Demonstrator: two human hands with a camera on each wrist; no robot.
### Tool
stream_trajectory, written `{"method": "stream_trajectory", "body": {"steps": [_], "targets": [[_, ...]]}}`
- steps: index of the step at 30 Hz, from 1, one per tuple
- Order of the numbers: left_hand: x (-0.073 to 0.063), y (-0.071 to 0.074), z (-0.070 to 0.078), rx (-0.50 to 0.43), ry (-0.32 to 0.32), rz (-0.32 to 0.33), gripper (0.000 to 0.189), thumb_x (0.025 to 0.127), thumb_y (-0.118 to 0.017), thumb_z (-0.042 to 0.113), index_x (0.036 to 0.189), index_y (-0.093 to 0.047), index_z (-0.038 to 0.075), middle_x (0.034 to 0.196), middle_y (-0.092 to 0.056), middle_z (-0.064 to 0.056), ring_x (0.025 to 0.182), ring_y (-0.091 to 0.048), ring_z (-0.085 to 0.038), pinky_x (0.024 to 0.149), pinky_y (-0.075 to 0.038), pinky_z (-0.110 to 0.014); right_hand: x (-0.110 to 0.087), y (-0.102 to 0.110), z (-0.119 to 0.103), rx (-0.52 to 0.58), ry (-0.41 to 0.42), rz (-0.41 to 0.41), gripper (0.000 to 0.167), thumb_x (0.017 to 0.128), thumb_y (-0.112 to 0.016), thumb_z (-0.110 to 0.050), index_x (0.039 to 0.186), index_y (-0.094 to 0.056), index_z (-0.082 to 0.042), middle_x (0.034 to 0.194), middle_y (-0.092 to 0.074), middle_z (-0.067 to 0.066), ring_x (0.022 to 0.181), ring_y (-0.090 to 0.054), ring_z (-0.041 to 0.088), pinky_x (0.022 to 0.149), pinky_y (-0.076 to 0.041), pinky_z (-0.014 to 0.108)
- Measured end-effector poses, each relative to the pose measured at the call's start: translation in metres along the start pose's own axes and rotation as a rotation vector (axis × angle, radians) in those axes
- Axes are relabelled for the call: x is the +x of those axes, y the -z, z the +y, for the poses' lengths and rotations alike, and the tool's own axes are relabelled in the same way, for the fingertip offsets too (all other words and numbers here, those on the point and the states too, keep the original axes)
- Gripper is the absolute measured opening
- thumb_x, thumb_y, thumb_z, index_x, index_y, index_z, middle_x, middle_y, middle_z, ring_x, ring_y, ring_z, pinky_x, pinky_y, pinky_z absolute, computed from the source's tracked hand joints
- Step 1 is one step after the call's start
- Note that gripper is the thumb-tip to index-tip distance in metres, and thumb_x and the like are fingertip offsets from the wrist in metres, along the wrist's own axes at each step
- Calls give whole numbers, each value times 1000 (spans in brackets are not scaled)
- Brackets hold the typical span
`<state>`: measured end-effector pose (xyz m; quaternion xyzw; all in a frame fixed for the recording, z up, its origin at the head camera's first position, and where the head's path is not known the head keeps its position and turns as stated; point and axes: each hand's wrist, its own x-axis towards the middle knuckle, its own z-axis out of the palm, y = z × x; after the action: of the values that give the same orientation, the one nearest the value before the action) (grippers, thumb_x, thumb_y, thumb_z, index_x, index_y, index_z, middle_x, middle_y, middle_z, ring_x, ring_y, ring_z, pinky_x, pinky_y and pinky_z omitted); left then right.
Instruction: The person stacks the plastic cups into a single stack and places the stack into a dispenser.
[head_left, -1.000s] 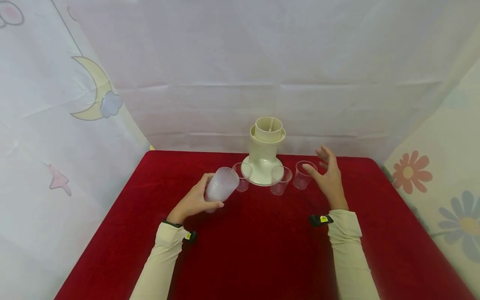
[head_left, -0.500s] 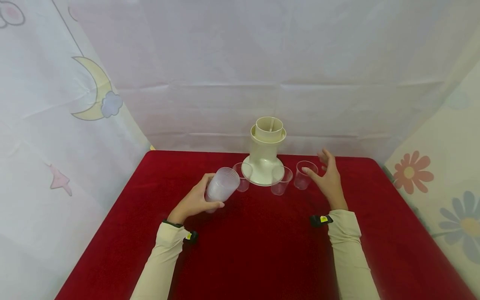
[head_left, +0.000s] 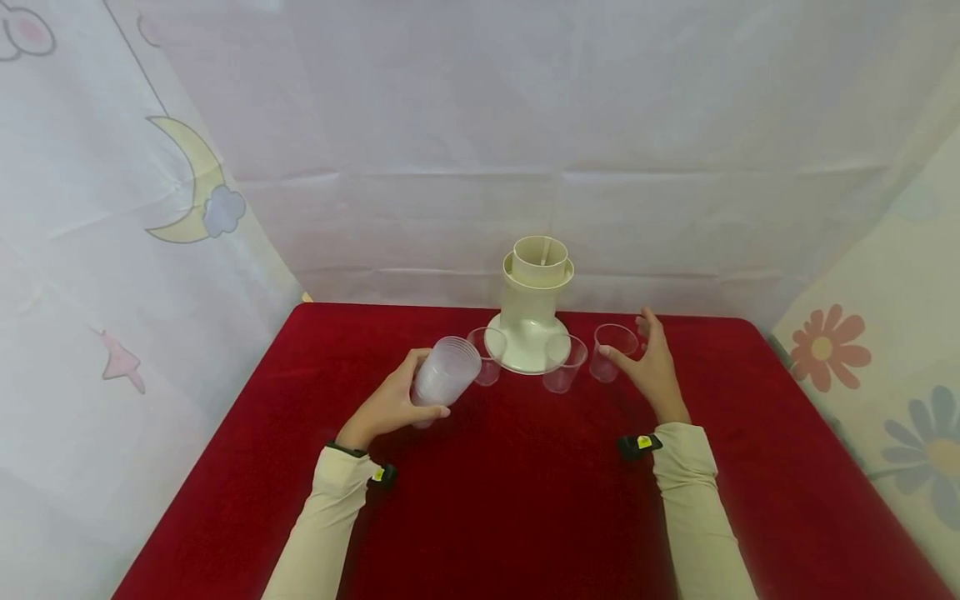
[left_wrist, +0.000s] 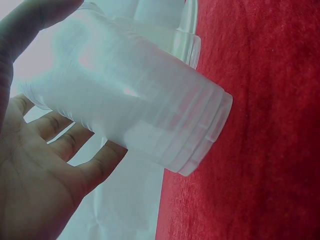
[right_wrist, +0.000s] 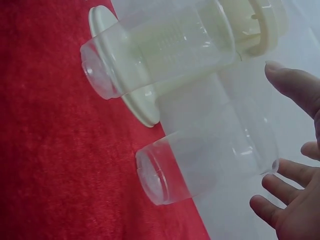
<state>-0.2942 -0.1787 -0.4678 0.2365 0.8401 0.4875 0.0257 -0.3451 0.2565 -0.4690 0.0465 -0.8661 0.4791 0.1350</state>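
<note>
My left hand (head_left: 393, 404) grips a stack of clear plastic cups (head_left: 447, 373), tilted with the rims toward the upper right. In the left wrist view the nested cup bottoms (left_wrist: 200, 130) point away from the palm. Toward the right, my right hand (head_left: 654, 375) has its thumb and fingers spread around the upper part of a single clear cup (right_wrist: 215, 150) standing on the table; a fingertip lies close to its rim, and contact is unclear. Two more single cups stand upright: a middle cup (head_left: 561, 375) and a left cup (head_left: 487, 368).
Behind the cups stands a cream-coloured cylinder on a round base (head_left: 528, 312), with a narrower tube rising from its top. A red cloth (head_left: 510, 500) covers the table. A pale printed sheet (head_left: 420, 125) hangs along the back edge.
My right hand has shifted slightly down and left, bringing its thumb and fingers closer around the rightmost cup. The left hand keeps the stack in the same place.
</note>
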Motion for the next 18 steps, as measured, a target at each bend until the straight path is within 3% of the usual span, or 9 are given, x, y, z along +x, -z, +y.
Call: {"method": "stream_trajectory", "body": {"steps": [18], "targets": [[3,2,-5,-5,14,-15,88,75,-86,27,145,-33,18,136,-49,-6,114,-54,-27,91,-52,-50,1,-10,10,49,-49,-34,99,88,-78,-30,157,-12,-4,155,-32,27,144,-30,42,112,-29,60]]}}
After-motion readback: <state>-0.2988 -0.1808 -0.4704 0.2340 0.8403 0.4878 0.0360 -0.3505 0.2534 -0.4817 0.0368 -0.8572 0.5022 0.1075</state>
